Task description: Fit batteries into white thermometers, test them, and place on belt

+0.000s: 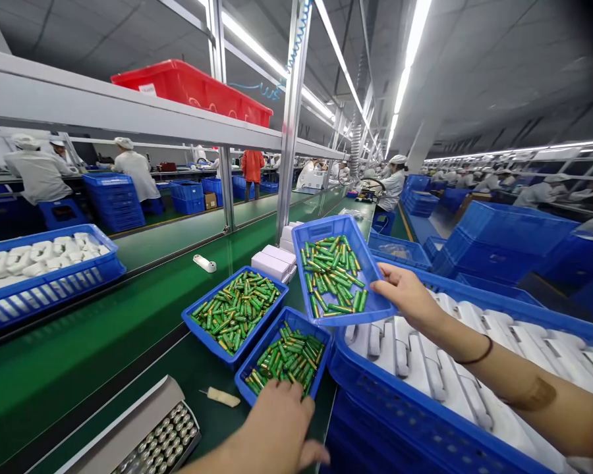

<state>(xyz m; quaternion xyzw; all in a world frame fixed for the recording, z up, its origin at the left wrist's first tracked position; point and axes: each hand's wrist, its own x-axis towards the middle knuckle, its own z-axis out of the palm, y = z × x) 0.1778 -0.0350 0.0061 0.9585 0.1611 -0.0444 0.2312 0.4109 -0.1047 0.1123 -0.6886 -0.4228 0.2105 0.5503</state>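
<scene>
In my right hand is a shallow blue tray, gripped by its right rim and tilted, with green and gold batteries scattered inside. My left hand lies over the near edge of a second blue tray. Its fingertips reach the green batteries there, and its thumb stands apart. Beside that, a third blue tray is heaped with similar batteries. An open cardboard box at the lower left holds upright batteries in rows.
White devices fill a large blue crate at right and another crate at left. A white device lies on the green conveyor. White boxes stand behind the trays. A metal post supports a shelf with a red bin. Co-workers sit farther off.
</scene>
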